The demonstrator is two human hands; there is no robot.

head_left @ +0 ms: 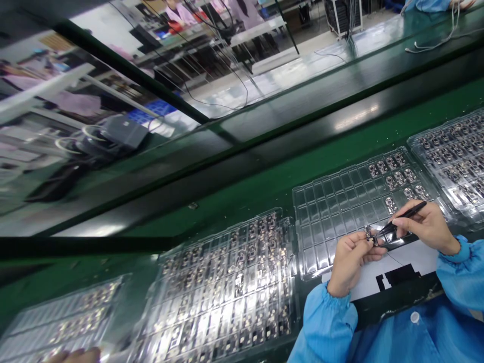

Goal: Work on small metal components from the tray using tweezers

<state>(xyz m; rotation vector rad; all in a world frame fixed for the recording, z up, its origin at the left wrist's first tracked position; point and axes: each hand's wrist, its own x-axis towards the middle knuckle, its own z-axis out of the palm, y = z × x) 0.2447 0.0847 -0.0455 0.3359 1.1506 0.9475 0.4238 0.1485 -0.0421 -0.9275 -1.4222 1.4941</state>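
My left hand (350, 259) pinches a small circuit board (369, 235) between thumb and fingers, just above a clear plastic tray (333, 201). My right hand (423, 224) grips black tweezers (403, 218), whose tips touch the small board. Most pockets of that tray are bare; several boards lie in its far right pockets. Both arms wear blue sleeves. A white sheet with black patches (401, 267) lies under my hands.
A full tray of boards (227, 287) lies to the left, another tray (60, 322) at the far left and one (454, 156) at the right. A green conveyor belt (264, 166) runs behind them. Someone's fingers (75, 355) show at the bottom left.
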